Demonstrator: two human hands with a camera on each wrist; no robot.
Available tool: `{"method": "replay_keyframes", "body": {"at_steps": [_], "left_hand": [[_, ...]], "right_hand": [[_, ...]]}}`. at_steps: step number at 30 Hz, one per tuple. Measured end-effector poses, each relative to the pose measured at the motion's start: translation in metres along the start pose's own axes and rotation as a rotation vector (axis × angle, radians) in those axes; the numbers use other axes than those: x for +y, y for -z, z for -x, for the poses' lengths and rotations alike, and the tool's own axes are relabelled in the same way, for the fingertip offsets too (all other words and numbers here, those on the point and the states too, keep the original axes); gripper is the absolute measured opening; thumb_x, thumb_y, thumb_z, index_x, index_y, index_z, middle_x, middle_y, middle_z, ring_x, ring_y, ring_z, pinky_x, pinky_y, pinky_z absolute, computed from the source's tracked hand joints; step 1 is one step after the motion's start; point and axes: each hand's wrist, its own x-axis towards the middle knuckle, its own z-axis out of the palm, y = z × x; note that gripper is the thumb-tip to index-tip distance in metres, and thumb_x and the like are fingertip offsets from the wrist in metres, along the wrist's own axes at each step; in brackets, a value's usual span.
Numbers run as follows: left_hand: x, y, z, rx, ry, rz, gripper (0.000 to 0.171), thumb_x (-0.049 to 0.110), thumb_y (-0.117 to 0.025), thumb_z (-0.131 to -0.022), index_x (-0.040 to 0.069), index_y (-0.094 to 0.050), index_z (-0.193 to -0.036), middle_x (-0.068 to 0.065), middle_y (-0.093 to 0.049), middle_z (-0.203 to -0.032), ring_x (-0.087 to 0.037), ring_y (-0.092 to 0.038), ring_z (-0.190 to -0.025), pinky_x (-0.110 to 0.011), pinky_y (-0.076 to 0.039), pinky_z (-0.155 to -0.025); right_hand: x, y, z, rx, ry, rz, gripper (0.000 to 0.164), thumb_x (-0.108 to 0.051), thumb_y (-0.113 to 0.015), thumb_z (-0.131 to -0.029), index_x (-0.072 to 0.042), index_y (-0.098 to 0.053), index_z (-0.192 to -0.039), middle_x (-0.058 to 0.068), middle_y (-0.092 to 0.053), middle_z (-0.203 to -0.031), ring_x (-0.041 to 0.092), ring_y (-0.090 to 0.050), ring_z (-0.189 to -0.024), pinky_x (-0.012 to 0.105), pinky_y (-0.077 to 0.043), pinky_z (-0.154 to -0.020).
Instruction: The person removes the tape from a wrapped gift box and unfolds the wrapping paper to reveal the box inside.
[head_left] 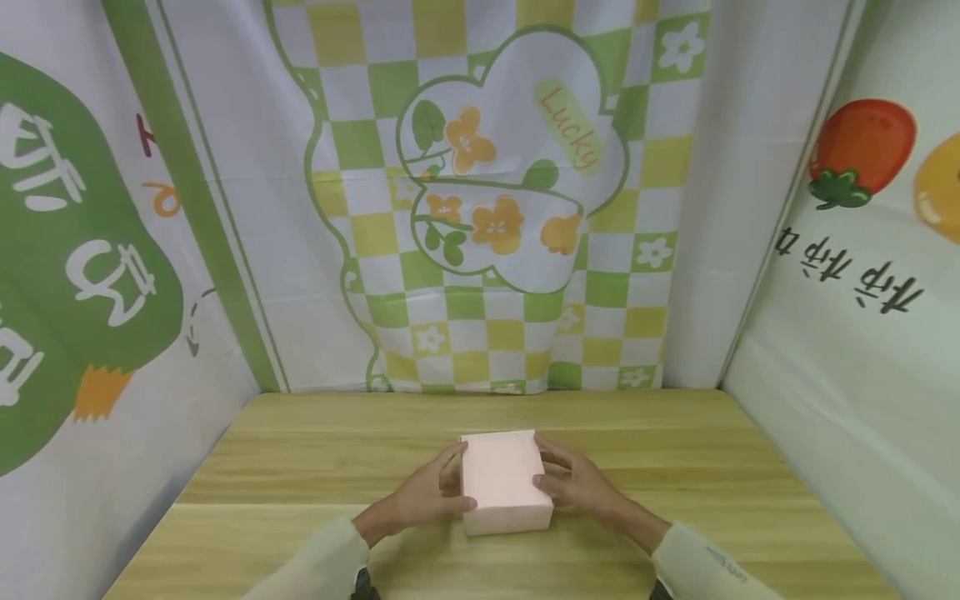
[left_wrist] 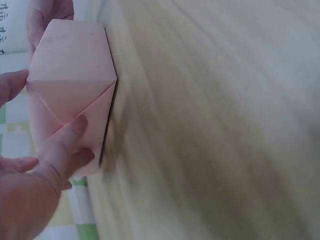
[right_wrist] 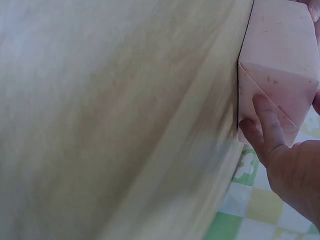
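Note:
A pale pink paper box, roughly square on top, rests on the wooden table between both hands. Its sides carry folded triangular flaps, seen in the left wrist view on the box. My left hand holds the left side, thumb at the front top edge and a finger at the back corner. From the opposite side my right hand grips the box, thumb on the near right edge. In the right wrist view two fingers of the right hand press a folded side. The box's underside is hidden.
The wooden table stretches out around the box. Behind it hangs a green, yellow and white checked curtain. Printed white sheets flank the table, a left sheet and a right sheet.

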Motion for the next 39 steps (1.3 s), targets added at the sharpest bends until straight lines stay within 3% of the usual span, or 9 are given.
{"method": "replay_keyframes", "body": {"at_steps": [3, 7, 10, 13, 19, 24, 30, 35, 39], "left_hand": [[0.002, -0.002, -0.001, 0.031, -0.035, -0.194, 0.090, 0.043, -0.066, -0.092, 0.006, -0.017, -0.157, -0.030, -0.010, -0.161, -0.052, -0.021, -0.145, -0.068, -0.026, -0.113], [0.008, -0.006, -0.011, 0.088, -0.144, -0.537, 0.080, 0.051, -0.055, -0.096, 0.003, -0.028, -0.154, -0.033, -0.009, -0.160, -0.050, -0.002, -0.149, -0.069, -0.010, -0.118], [0.012, -0.009, -0.020, 0.056, -0.219, -0.680, 0.073, 0.049, -0.051, -0.099, 0.004, -0.031, -0.154, -0.029, -0.013, -0.161, -0.045, -0.002, -0.151, -0.063, -0.009, -0.121], [0.015, -0.013, -0.026, -0.026, -0.234, -0.736, 0.069, 0.047, -0.045, -0.102, 0.006, -0.029, -0.154, -0.024, -0.014, -0.162, -0.041, -0.008, -0.152, -0.057, -0.014, -0.123], [0.019, -0.016, -0.026, -0.096, -0.218, -0.816, 0.066, 0.045, -0.037, -0.105, 0.003, -0.026, -0.155, -0.024, -0.015, -0.162, -0.041, -0.014, -0.151, -0.051, -0.019, -0.123], [0.023, -0.018, -0.020, -0.098, -0.226, -0.870, 0.066, 0.046, -0.035, -0.105, 0.003, -0.026, -0.155, -0.024, -0.016, -0.162, -0.040, -0.016, -0.151, -0.050, -0.020, -0.123], [0.024, -0.021, -0.015, -0.094, -0.227, -0.908, 0.066, 0.047, -0.034, -0.105, 0.005, -0.026, -0.155, -0.022, -0.016, -0.163, -0.038, -0.016, -0.151, -0.048, -0.021, -0.124], [0.025, -0.022, -0.012, -0.094, -0.246, -0.907, 0.066, 0.046, -0.037, -0.104, 0.005, -0.027, -0.155, -0.021, -0.018, -0.163, -0.037, -0.018, -0.151, -0.046, -0.021, -0.124], [0.025, -0.022, -0.011, -0.085, -0.266, -0.914, 0.066, 0.045, -0.037, -0.104, 0.004, -0.028, -0.154, -0.023, -0.020, -0.162, -0.037, -0.020, -0.151, -0.046, -0.022, -0.123]], "right_hand": [[-0.003, -0.004, 0.000, 0.033, 0.136, 0.269, 0.057, -0.023, -0.058, -0.099, 0.000, -0.040, -0.148, 0.035, -0.035, -0.149, 0.052, -0.050, -0.126, 0.055, -0.053, -0.096], [-0.010, -0.008, -0.001, 0.177, 0.309, 0.639, 0.034, -0.018, -0.063, -0.095, -0.002, -0.065, -0.126, 0.027, -0.052, -0.137, 0.042, -0.056, -0.119, 0.059, -0.050, -0.096], [-0.016, -0.010, -0.004, 0.246, 0.376, 0.772, 0.024, -0.013, -0.067, -0.091, -0.004, -0.073, -0.113, 0.019, -0.062, -0.122, 0.033, -0.059, -0.110, 0.053, -0.053, -0.091], [-0.019, -0.010, -0.007, 0.262, 0.393, 0.850, 0.017, -0.011, -0.070, -0.089, -0.005, -0.076, -0.104, 0.011, -0.066, -0.108, 0.025, -0.061, -0.101, 0.045, -0.055, -0.087], [-0.024, -0.009, -0.011, 0.216, 0.336, 0.831, 0.007, -0.009, -0.074, -0.085, -0.007, -0.077, -0.091, -0.001, -0.064, -0.090, 0.013, -0.062, -0.084, 0.029, -0.056, -0.075], [-0.032, -0.006, -0.014, 0.156, 0.281, 0.778, 0.005, -0.007, -0.073, -0.084, -0.007, -0.075, -0.088, -0.003, -0.062, -0.081, 0.006, -0.057, -0.075, 0.020, -0.051, -0.066], [-0.042, -0.001, -0.016, 0.059, 0.200, 0.689, 0.005, -0.002, -0.073, -0.081, -0.003, -0.074, -0.086, -0.003, -0.062, -0.077, 0.001, -0.052, -0.069, 0.017, -0.048, -0.061], [-0.044, 0.004, -0.019, -0.024, 0.223, 0.697, 0.005, -0.004, -0.074, -0.081, -0.007, -0.070, -0.080, -0.003, -0.061, -0.072, -0.001, -0.049, -0.065, 0.017, -0.047, -0.059], [-0.042, 0.004, -0.017, -0.040, 0.233, 0.689, 0.008, -0.004, -0.073, -0.083, -0.002, -0.071, -0.089, 0.000, -0.063, -0.077, 0.000, -0.050, -0.068, 0.017, -0.047, -0.060]]}}
